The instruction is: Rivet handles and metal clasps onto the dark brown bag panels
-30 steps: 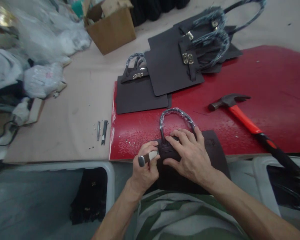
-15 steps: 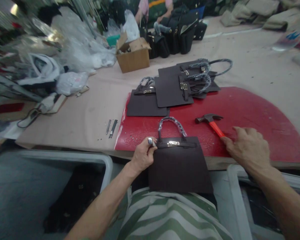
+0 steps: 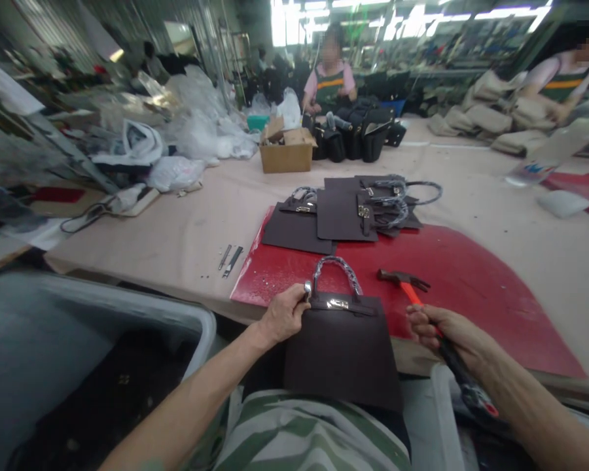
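A dark brown handbag panel [image 3: 346, 347] hangs over the table's front edge against my lap. It has a plastic-wrapped handle [image 3: 338, 260] and a silver metal clasp [image 3: 337, 304]. My left hand [image 3: 285, 314] pinches its upper left corner; a shiny silver piece shows at the fingers, and whether it is a ring or a loose part I cannot tell. My right hand [image 3: 444, 330] is wrapped round a claw hammer [image 3: 411, 292] with an orange-red shaft and black grip. The hammer's head is over the red mat [image 3: 451, 281], right of the panel.
Several similar panels [image 3: 294, 229] lie piled at the mat's back. Two slim metal tools [image 3: 232, 261] rest left of it. Farther back are a cardboard box [image 3: 287, 157] and black bags [image 3: 373, 134]. Grey bins [image 3: 209, 327] flank my lap. Co-workers sit across the table.
My right hand has gone from resting over the hammer's handle to gripping it, and hand and hammer have shifted left. My left hand keeps its hold on the panel. The view has tilted up.
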Demonstrator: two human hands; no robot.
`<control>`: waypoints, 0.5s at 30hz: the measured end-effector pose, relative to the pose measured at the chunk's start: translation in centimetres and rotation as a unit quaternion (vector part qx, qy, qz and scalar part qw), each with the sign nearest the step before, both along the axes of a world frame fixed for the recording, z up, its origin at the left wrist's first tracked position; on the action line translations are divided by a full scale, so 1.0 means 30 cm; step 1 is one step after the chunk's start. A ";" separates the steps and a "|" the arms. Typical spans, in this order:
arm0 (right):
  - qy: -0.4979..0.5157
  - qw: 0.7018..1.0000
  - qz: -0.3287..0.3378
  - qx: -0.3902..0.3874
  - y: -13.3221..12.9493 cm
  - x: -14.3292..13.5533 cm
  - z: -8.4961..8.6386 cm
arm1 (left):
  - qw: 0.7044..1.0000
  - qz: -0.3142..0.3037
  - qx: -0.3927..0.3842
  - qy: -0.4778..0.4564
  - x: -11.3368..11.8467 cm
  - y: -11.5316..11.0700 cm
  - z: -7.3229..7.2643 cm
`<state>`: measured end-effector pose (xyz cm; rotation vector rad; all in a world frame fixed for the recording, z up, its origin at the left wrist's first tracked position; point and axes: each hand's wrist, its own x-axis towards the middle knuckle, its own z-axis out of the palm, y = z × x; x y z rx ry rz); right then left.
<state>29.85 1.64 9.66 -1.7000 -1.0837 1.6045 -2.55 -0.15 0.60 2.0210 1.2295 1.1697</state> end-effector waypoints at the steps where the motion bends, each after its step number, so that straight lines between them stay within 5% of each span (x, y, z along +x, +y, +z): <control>1: -0.002 1.000 -0.005 0.011 -0.019 -0.026 0.035 | 1.000 -0.002 0.000 -0.005 0.001 0.001 -0.001; 5: -0.083 0.972 0.004 0.218 -0.106 -0.141 0.174 | 1.000 0.002 -0.001 -0.010 0.003 0.000 -0.004; 8: -0.241 0.876 0.084 0.409 -0.146 -0.206 0.228 | 1.000 0.007 -0.002 -0.008 0.003 0.000 -0.008; 12: -0.366 0.743 0.256 0.497 -0.144 -0.233 0.264 | 1.000 0.010 0.000 -0.001 0.003 0.003 -0.021; 15: -0.388 0.707 0.251 0.535 -0.142 -0.225 0.343 | 1.000 0.007 0.007 -0.003 0.003 0.003 -0.023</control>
